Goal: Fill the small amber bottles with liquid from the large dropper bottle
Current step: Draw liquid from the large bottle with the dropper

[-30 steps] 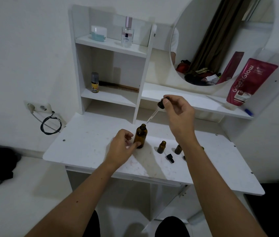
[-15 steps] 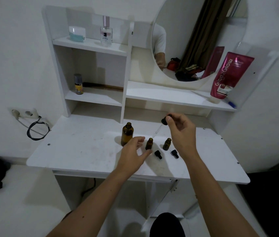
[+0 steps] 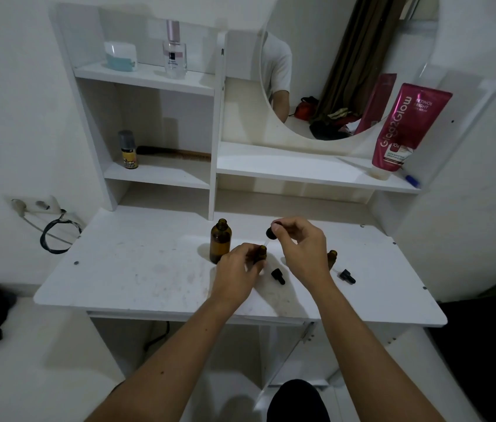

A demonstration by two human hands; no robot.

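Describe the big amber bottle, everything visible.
The big amber bottle looks like brown translucent glass: round body, narrow neck, open mouth with no cap. It stands upright on the white desk, behind and left of the left hand, apparently untouched. Its liquid level is not readable.

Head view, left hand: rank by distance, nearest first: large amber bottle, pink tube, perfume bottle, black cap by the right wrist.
From the left hand:
1. Large amber bottle, just beyond the hand, slightly to its left, open-topped.
2. Black cap, on the table, right of the right wrist.
3. Pink tube, on the right shelf by the mirror.
4. Perfume bottle, on the top left shelf.
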